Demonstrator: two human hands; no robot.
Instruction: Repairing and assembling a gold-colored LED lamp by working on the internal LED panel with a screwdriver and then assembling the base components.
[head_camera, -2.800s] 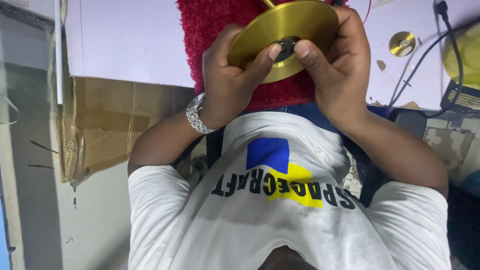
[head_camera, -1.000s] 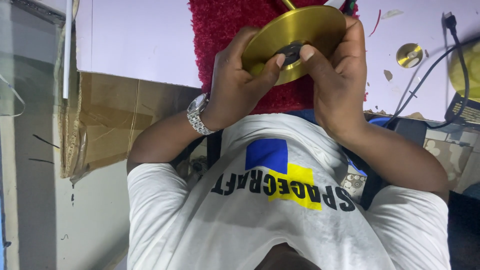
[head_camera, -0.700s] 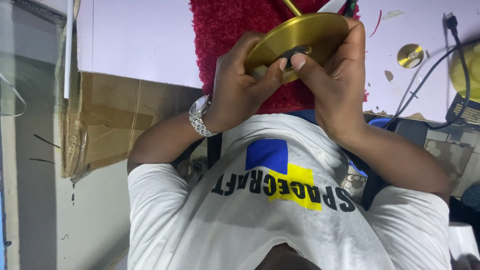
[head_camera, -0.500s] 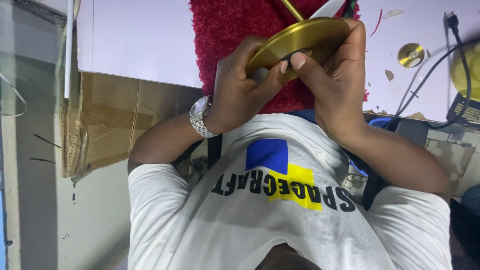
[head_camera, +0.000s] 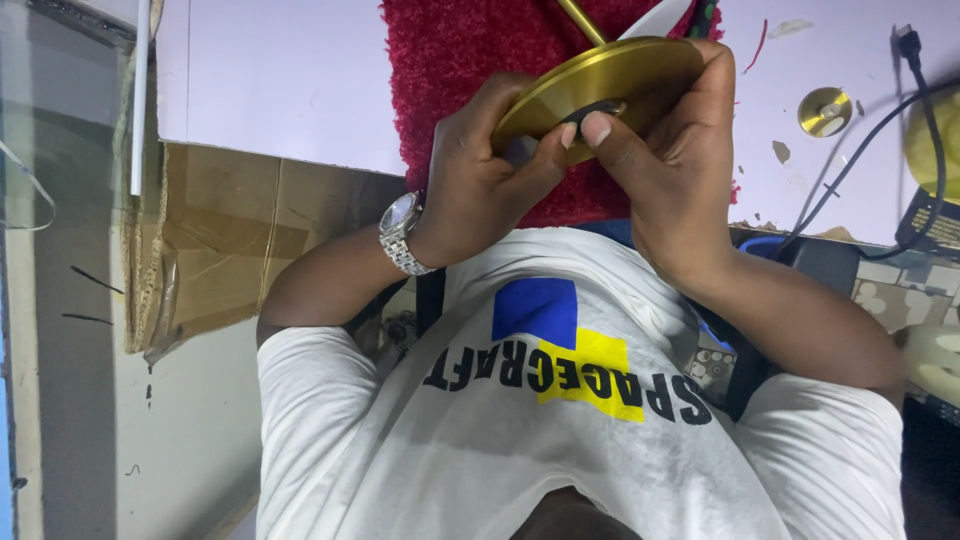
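Up near the top centre of the frame, both hands close on a brass disc, tilted so its flat face slants toward the lower left. A thin brass rod rises from it toward the top edge. The left hand, wearing a silver watch at the wrist, grips the disc's lower left rim, its thumb reaching up to a dark part at the disc's centre. The right hand wraps the right rim, its thumb tip pressed just beside that same dark part. Behind the disc lies a red shaggy mat on a white board. At upper right a small brass cap sits on the board, near a black cable. Brown cardboard shows at mid left.
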